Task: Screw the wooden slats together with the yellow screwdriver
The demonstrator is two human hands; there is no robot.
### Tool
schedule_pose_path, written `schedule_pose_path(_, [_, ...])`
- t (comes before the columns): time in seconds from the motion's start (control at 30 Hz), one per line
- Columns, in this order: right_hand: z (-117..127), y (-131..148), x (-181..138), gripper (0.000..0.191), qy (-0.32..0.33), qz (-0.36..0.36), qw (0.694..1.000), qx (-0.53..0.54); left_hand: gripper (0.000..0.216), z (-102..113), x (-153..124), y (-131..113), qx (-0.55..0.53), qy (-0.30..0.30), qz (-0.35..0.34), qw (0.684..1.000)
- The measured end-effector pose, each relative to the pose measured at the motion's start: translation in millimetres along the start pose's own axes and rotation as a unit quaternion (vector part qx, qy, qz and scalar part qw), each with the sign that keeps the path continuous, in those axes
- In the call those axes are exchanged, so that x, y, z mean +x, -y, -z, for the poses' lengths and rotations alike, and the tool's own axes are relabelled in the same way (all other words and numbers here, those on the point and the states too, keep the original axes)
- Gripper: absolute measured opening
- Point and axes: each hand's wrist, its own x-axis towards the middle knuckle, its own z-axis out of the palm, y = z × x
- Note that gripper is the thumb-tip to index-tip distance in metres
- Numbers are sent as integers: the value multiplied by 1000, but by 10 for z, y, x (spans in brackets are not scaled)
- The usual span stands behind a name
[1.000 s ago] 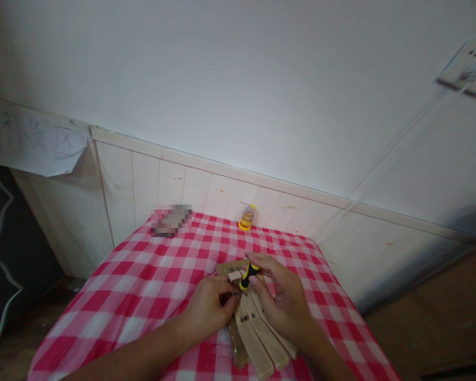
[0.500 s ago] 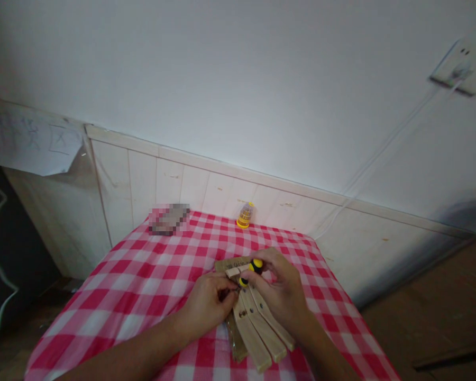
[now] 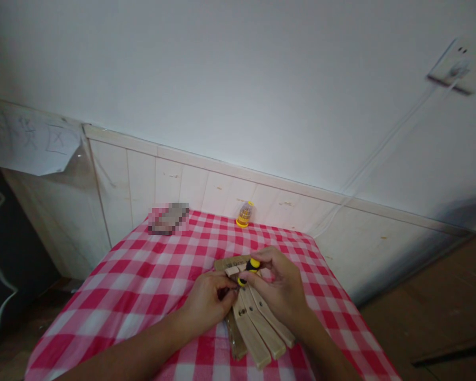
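Between the fingertips of my right hand is a small yellow-and-black screwdriver, tilted with its working end down and to the left. Pale wooden slats, joined side by side and holding several dark screws or holes, lie under both hands. My left hand is closed in a pinch at the slats' left edge, right by the screwdriver's lower end; whatever its fingertips hold is hidden. Beneath the slats lies a flat brown cardboard piece with printing on its far edge.
A red-and-white checked cloth covers the table. Against the wall stands a clear container with a yellow base and cap. A blurred-out flat object lies at the back left. A white cable runs from a wall socket.
The screwdriver's handle has shifted very slightly left in my right fingers. My left hand and the slats keep nearly the same place; the whole view has drifted a little.
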Motion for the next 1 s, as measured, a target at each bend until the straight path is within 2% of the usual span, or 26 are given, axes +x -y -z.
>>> schedule_pose_path(0.17, [-45,-64,-4,20,-33,-35,998,28,23,-2,-1,11,0,6,4,1000])
schedule_pose_path(0.37, [-49,-82,-35,18,-12,-38,998,38,22,-14,-3,21,0,1,2,1000])
schedule_pose_path(0.47, [-29,-46,-8,15,-16,-8,1000,15,23,-14,-4,15,4,-3,1,1000])
schedule_pose_path(0.57, [3,5,22,10,11,35,999,-8,23,-11,-3,13,6,-2,-1,1000])
schedule_pose_path(0.73, [52,33,6,39,65,66,995,-49,22,-27,-3,59,10,-7,-5,1000])
schedule_pose_path(0.8, [65,29,-5,44,73,64,994,-52,21,-32,-2,74,9,-7,-8,1000])
schedule_pose_path(0.9, [72,40,-1,40,76,56,995,-46,21,-23,2,68,9,-8,-10,1000])
schedule_pose_path(1.0, [63,66,20,25,48,36,997,-46,21,-9,6,44,14,-7,-6,1000])
